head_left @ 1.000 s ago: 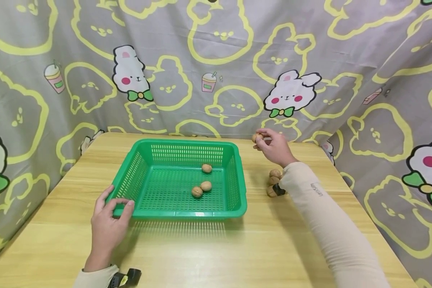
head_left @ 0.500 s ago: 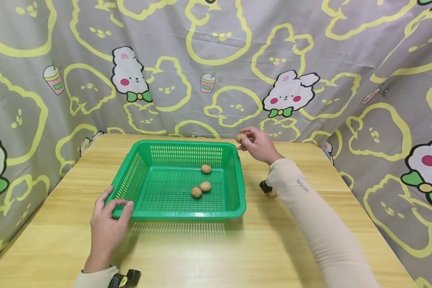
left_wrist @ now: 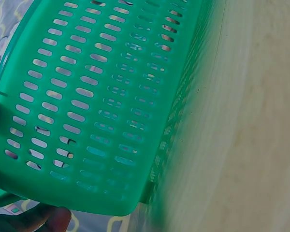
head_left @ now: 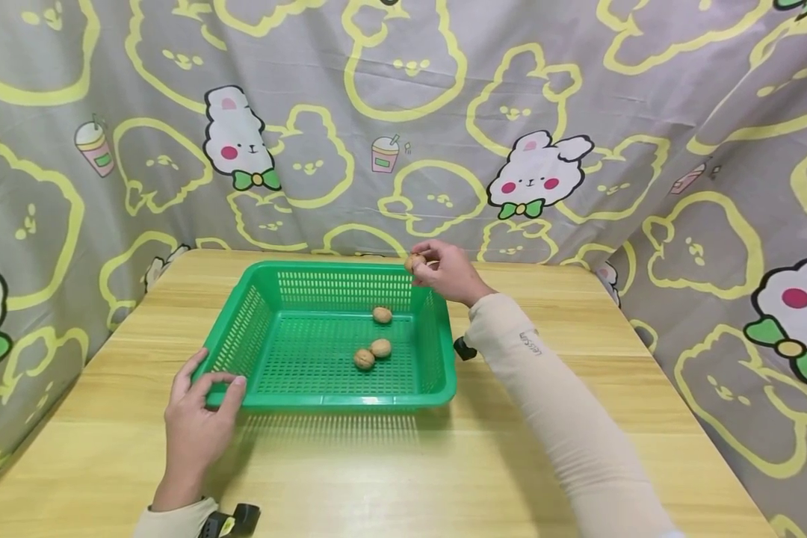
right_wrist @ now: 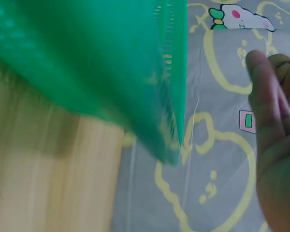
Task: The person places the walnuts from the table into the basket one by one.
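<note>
My right hand [head_left: 452,273] pinches a walnut [head_left: 414,263] above the back right corner of a green plastic basket [head_left: 350,401]. In the right wrist view, that walnut [right_wrist: 281,67] shows between the thumb and fingers. At the basket's near left corner, my left hand [head_left: 198,426] grips the rim with thumb and fingers. The left wrist view shows the slotted side of the basket [left_wrist: 82,92] and part of the left hand [left_wrist: 36,220] at its corner. Inside lie three walnuts: a lone walnut [head_left: 382,315] farther back, and a walnut [head_left: 380,348] touching another walnut [head_left: 364,359].
The basket stands on a wooden table [head_left: 336,478]. A grey curtain [head_left: 437,127] with yellow outlines hangs along the table's back and sides. My right sleeve [head_left: 545,388] crosses the table right of the basket and covers the spot where loose walnuts lay.
My right hand has moved left with its walnut, from right of the basket to over its back right corner. Loose walnuts on the table became hidden behind the sleeve. The left hand stays put.
</note>
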`<move>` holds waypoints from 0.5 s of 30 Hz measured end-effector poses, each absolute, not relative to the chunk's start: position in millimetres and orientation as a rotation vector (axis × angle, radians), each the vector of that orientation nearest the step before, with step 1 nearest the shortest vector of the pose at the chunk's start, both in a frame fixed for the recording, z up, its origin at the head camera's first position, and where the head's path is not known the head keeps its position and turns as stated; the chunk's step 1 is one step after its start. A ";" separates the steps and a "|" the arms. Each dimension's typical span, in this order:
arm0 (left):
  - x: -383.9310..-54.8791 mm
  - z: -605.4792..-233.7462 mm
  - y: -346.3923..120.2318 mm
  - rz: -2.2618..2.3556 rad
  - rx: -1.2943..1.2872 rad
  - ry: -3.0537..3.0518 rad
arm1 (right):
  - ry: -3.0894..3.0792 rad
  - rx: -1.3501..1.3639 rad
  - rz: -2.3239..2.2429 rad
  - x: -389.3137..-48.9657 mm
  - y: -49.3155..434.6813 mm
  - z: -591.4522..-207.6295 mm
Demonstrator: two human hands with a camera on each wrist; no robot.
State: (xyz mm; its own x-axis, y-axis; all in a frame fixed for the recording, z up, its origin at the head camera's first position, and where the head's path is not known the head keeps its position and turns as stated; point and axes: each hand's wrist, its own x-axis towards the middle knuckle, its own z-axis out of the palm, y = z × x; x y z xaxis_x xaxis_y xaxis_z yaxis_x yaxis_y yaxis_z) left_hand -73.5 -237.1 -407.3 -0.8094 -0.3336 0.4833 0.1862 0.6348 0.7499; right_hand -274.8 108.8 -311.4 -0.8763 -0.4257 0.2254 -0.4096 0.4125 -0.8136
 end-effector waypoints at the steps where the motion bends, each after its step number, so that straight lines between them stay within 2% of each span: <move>1: -73.3 -407.1 -237.1 -1.128 0.118 -2.254 | 2.643 -0.777 -1.491 -275.1 107.0 -311.1; 15: -73.4 -407.4 -236.4 -1.143 0.159 -2.280 | 2.617 -0.731 -1.507 -273.1 88.5 -302.3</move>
State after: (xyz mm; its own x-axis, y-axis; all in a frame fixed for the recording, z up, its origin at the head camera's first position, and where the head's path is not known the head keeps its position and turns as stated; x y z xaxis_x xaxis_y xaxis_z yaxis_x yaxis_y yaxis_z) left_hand -73.4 -236.4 -407.4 -0.8258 -0.3496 0.4426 0.1457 0.6259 0.7662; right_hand -273.1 88.5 -302.3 -0.8888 -0.4128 0.1990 -0.3794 0.4191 -0.8249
